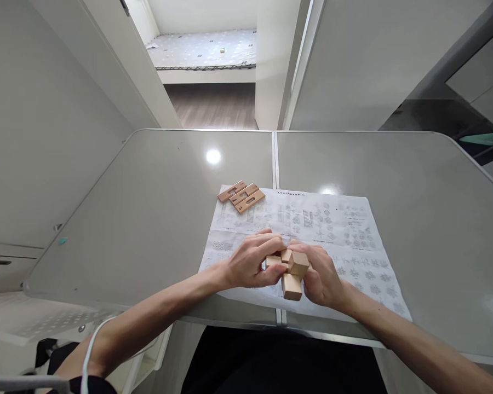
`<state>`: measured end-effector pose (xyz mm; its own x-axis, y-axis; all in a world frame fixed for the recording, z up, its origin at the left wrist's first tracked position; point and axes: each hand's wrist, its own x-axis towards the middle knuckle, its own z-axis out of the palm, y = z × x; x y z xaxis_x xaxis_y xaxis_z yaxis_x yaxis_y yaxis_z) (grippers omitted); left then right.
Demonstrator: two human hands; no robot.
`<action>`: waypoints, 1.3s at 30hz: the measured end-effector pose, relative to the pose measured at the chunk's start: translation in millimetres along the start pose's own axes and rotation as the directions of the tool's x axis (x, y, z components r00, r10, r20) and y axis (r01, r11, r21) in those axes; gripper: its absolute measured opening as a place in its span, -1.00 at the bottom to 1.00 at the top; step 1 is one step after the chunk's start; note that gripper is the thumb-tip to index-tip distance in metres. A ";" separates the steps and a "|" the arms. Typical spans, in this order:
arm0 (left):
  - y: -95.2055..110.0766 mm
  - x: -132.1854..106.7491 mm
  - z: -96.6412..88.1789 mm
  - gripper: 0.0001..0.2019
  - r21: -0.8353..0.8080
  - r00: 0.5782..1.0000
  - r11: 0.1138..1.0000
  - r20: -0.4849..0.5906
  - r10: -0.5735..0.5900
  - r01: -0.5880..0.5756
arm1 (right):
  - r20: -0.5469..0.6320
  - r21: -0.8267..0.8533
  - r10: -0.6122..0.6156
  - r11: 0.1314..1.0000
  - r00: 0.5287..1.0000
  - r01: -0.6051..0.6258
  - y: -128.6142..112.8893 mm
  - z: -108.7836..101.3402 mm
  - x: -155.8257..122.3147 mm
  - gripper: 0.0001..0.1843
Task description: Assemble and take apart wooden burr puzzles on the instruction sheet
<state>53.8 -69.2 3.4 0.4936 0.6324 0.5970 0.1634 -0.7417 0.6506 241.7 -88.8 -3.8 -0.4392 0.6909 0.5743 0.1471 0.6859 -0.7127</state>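
Note:
A partly joined wooden puzzle (291, 271) of light interlocking blocks is held between both hands just above the near edge of a printed sheet (312, 219). My left hand (252, 261) grips its left side, with the fingers curled over the top. My right hand (322, 273) closes round its right side. One block sticks down toward me. Three loose flat slotted wooden pieces (241, 196) lie side by side at the sheet's far left corner.
The sheet lies on a grey table (148, 219) with a seam down its middle. White partition panels stand to the left and at the back right. An opening beyond shows wooden floor and a mattress (205, 49). A white cable runs over my left arm.

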 end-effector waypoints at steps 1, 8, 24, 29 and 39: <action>-0.3 -0.1 0.3 -0.50 -0.002 1.000 1.000 -0.003 0.004 -0.004 | 0.000 0.010 0.000 1.000 1.000 0.000 0.1 0.2 -0.4 -0.59; -7.6 4.3 -5.4 -0.48 0.057 0.999 0.998 0.029 -0.020 0.019 | 0.008 0.113 0.135 0.984 0.991 -0.135 0.6 -5.7 3.5 -0.58; -4.8 18.1 -30.7 -0.26 -0.349 0.970 0.914 0.194 -0.143 0.205 | 0.285 0.151 0.275 0.933 0.918 -0.327 -15.6 -18.2 17.1 -0.64; -4.5 18.8 -33.4 -0.39 -0.282 0.939 0.919 0.285 -0.195 0.277 | 0.365 0.156 0.329 0.901 0.871 -0.406 -19.1 -15.7 17.4 -0.62; 0.7 14.3 -26.1 -0.55 -0.377 0.937 0.883 0.307 -0.166 0.280 | 0.401 0.195 0.290 0.900 0.869 -0.390 -27.9 -17.7 18.3 -0.63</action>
<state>38.6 -54.9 24.7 0.6978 0.6472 0.3070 -0.0395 -0.3932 0.9186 245.3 -91.2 33.6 -0.6944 0.7075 0.1312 0.1304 0.3031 -0.9440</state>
